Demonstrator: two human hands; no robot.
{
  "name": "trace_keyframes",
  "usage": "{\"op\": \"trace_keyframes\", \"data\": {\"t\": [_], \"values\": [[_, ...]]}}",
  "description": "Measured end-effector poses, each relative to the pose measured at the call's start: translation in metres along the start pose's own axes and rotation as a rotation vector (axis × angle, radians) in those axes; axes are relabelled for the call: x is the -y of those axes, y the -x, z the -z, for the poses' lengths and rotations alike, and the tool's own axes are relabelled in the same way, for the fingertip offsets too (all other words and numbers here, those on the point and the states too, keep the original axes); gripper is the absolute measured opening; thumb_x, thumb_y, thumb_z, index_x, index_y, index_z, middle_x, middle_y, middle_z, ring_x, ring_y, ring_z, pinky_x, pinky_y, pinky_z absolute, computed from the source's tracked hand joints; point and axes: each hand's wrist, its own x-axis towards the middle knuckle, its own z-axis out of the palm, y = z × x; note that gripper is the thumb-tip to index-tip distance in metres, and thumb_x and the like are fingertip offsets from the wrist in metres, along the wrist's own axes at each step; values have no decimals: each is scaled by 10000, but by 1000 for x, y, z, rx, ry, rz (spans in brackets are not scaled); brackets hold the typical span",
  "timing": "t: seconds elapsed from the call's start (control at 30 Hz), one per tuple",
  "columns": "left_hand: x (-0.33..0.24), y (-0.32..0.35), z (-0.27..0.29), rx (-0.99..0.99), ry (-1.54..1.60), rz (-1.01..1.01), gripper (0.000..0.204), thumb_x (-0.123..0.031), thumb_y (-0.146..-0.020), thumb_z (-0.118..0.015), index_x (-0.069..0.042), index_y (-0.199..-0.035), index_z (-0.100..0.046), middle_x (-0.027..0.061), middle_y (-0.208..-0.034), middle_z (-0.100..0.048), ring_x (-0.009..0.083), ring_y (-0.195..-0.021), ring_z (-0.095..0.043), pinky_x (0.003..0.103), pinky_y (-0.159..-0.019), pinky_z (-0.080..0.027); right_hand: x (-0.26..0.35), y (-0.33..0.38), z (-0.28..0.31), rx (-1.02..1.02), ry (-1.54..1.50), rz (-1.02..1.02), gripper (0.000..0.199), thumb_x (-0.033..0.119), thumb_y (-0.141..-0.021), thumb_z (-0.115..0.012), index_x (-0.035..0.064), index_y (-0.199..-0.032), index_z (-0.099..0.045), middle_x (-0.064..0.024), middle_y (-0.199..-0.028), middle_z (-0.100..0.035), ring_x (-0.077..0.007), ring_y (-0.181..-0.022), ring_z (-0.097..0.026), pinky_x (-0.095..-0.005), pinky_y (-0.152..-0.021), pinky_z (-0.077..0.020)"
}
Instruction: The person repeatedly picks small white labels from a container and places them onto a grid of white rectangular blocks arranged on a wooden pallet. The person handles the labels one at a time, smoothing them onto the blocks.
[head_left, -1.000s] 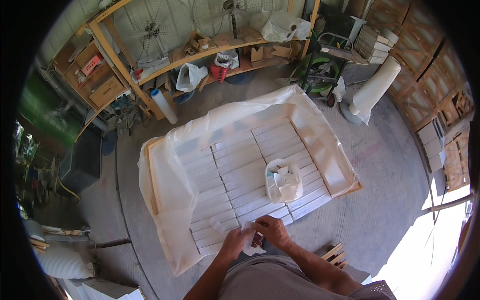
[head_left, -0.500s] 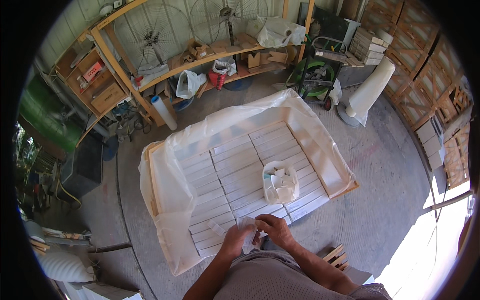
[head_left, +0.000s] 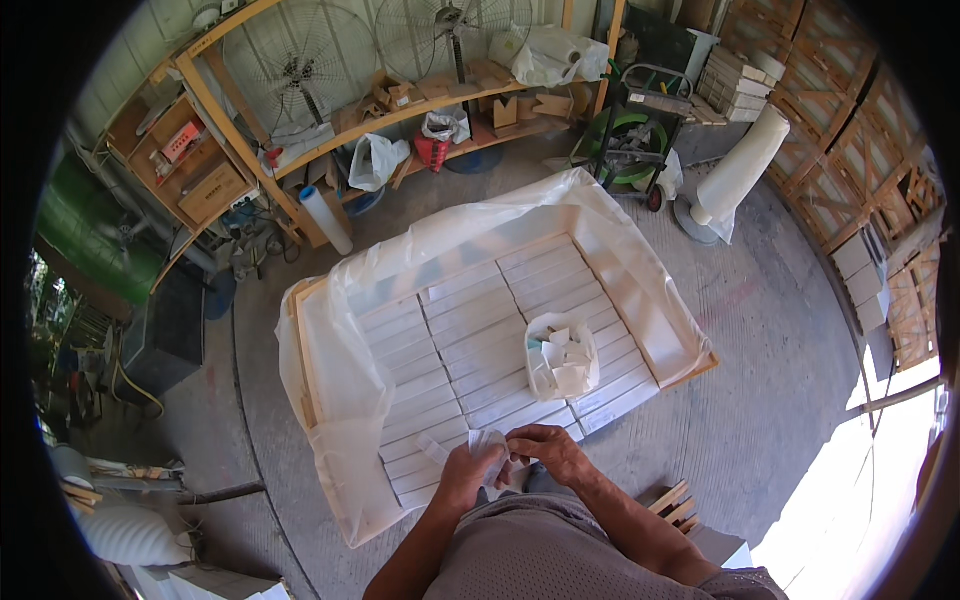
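Observation:
My left hand [head_left: 466,474] is closed round a whitish, partly see-through sheet [head_left: 486,439], which looks like a sheet of labels. Right beside it, my right hand [head_left: 550,450] has thumb and fingers pinched together at the sheet's edge; what lies between them is too small to make out. Both hands are at the near side of a shallow wooden crate lined with plastic film [head_left: 345,470]. Rows of long white boxes [head_left: 410,365] fill it. A pale strip [head_left: 432,447] lies on them, left of the sheet. Further right, a white tub [head_left: 540,385] of paper scraps stands on the boxes.
Behind the crate runs a wooden shelf [head_left: 400,125] with fans, cardboard and bags. A blue-ended roll [head_left: 325,222] leans there. At the right stand a hand truck [head_left: 650,130] and a film roll [head_left: 740,170] on a round base. Slatted wood pieces [head_left: 672,505] lie near my right arm.
The sheet in my left hand has turned more upright and spread out above the fingers. My right hand has shifted slightly, its fingers still close to the sheet. The view has tilted a little.

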Motion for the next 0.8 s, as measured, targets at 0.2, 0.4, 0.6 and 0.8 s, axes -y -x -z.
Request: {"op": "trace_keyframes", "data": {"t": [0.2,0.4,0.6,0.8], "values": [[5,-2,5,-52,-97,33,197,-163,-913,-584,27,-952,-622,113,-712,-653,196,-560,-632,287,-484,-480,4,1,-6,-74,314,96,323,242,-910,-650,-16,-1102,-681,-82,-868,-694,-131,-778,-622,-276,-749,-505],[1,2,2,-69,-136,43,202,-168,-915,-579,27,-953,-618,108,-712,-653,185,-555,-630,279,-477,-478,8,8,-15,-180,508,143,278,220,-902,-645,10,-1074,-704,-88,-806,-709,-122,-708,-640,-282,-694,-524],[3,4,4,-83,-190,55,205,-172,-920,-568,22,-959,-621,100,-716,-655,174,-554,-629,273,-479,-476,-2,3,-9,-134,517,142,287,219,-892,-647,3,-1072,-701,-91,-794,-705,-120,-702,-636,-277,-691,-521],[-1,6,0,-95,-256,30,225,-178,-904,-572,37,-941,-625,89,-681,-645,153,-520,-609,271,-449,-458,0,4,-10,-121,512,106,298,238,-883,-651,5,-1064,-698,-98,-795,-707,-129,-715,-651,-283,-692,-527]]}}
